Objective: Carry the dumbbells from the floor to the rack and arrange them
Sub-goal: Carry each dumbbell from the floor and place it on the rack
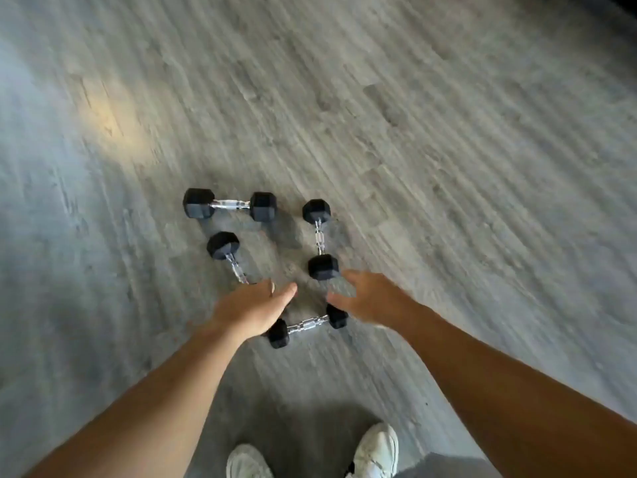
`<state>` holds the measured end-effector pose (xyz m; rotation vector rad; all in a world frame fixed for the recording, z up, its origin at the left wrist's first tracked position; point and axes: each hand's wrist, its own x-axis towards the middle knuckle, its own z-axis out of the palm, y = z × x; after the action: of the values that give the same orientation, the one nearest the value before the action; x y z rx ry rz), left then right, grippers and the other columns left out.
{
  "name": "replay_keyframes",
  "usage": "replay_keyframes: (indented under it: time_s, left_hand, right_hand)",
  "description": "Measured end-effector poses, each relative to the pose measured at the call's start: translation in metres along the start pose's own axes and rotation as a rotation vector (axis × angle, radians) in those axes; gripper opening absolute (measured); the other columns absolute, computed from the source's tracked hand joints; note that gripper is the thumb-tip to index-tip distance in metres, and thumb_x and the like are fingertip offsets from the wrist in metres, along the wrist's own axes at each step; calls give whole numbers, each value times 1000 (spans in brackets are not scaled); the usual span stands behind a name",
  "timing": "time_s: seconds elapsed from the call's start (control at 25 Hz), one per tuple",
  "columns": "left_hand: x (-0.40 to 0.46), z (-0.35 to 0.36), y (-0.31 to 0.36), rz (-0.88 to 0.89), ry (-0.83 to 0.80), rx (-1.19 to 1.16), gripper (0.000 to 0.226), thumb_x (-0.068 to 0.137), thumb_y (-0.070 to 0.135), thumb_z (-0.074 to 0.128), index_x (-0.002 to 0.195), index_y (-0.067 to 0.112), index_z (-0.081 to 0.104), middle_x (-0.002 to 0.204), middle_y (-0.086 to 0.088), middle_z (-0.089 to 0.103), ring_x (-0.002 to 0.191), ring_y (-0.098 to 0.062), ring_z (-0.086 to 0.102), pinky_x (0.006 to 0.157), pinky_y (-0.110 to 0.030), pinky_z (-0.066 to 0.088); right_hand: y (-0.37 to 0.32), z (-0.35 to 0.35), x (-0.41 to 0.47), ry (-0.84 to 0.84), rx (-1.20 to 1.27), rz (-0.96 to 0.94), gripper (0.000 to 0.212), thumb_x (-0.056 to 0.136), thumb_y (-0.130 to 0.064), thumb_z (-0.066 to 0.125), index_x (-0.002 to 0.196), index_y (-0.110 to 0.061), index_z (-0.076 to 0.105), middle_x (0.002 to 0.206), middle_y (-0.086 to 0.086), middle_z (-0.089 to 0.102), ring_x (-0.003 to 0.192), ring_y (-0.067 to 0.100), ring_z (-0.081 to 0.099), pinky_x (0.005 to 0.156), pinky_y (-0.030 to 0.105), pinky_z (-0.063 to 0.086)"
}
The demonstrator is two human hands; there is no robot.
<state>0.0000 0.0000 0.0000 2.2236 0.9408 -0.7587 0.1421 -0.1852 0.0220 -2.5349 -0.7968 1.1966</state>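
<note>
Several black hex dumbbells with chrome handles lie in a loose square on the grey wood floor. The far dumbbell point(230, 205) lies crosswise. The left dumbbell point(229, 255) runs diagonally, its near end hidden under my left hand point(251, 307). The right dumbbell point(320, 239) points away from me. The nearest dumbbell point(306, 326) lies crosswise between my hands, its right head partly covered by my right hand point(367, 298). Both hands hover over the dumbbells with fingers apart and hold nothing. No rack is in view.
My two white shoes point(374, 450) stand at the bottom edge, just short of the dumbbells. Grey wood-look floor point(448, 150) stretches all around. A dark edge shows at the top right corner.
</note>
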Motion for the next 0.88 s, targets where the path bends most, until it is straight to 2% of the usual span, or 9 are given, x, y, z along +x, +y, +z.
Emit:
replay_keyframes:
  time_s: [0.12, 0.2, 0.28, 0.36, 0.44, 0.52, 0.6, 0.68, 0.88]
  left_hand:
    - [70, 80, -40, -35, -44, -27, 71, 83, 81, 17, 96, 24, 59, 115, -13, 69, 106, -34, 64, 90, -41, 48]
    - [111, 134, -59, -72, -92, -3, 60, 99, 66, 22, 128, 29, 58, 136, -10, 61, 126, -34, 57, 104, -43, 44]
    - [143, 173, -71, -80, -106, 4, 46, 107, 50, 26, 147, 34, 42, 144, -11, 55, 130, -37, 54, 105, -44, 43]
    - [162, 195, -77, -123, -111, -48, 49, 107, 51, 30, 142, 22, 48, 134, -15, 59, 125, -37, 57, 101, -42, 45]
    - [178, 214, -82, -192, -76, -217, 48, 106, 51, 35, 123, 12, 58, 116, -14, 64, 112, -34, 62, 90, -38, 46]
    - [183, 226, -83, -255, -75, -335, 41, 104, 50, 42, 117, 13, 55, 112, -13, 62, 95, -28, 62, 77, -36, 51]
    - [184, 231, -85, -329, -42, -447, 47, 100, 56, 46, 129, 19, 51, 131, -16, 50, 99, -30, 58, 74, -41, 60]
    - [186, 236, -87, -339, -13, -478, 47, 101, 55, 47, 133, 21, 49, 137, -16, 43, 95, -29, 57, 72, -44, 62]
    - [201, 248, -84, -334, 76, -416, 47, 102, 39, 52, 135, 6, 49, 132, -24, 52, 108, -47, 63, 86, -57, 60]
  right_hand:
    - [44, 76, 74, -62, -47, 55, 74, 96, -57, 60, 157, -21, 41, 155, 9, 50, 138, 30, 50, 104, 38, 42]
    - [77, 125, 122, -91, -34, 49, 64, 95, -54, 64, 147, -19, 52, 138, 9, 63, 118, 27, 60, 87, 31, 46]
    - [103, 163, 161, -101, -35, 42, 51, 95, -51, 65, 133, -18, 59, 116, 4, 65, 101, 22, 60, 78, 29, 46]
    - [127, 193, 190, -86, -47, 36, 60, 93, -56, 64, 140, -20, 54, 126, 8, 58, 115, 29, 59, 92, 39, 51]
    - [146, 213, 212, -55, -21, 48, 74, 92, -58, 64, 152, -20, 44, 144, 15, 50, 130, 36, 53, 104, 47, 49]
    - [153, 221, 224, -32, 39, 40, 76, 92, -55, 66, 154, -17, 43, 145, 19, 51, 129, 36, 54, 104, 46, 50]
    - [155, 225, 225, 2, 69, 40, 77, 91, -57, 67, 154, -19, 45, 144, 19, 54, 126, 36, 57, 102, 46, 52]
    - [157, 227, 228, 29, 68, 36, 77, 90, -60, 66, 154, -24, 44, 143, 18, 53, 126, 36, 57, 102, 46, 52]
    - [163, 232, 236, 52, 137, 85, 66, 81, -56, 79, 139, -31, 59, 132, 13, 49, 112, 37, 60, 91, 50, 59]
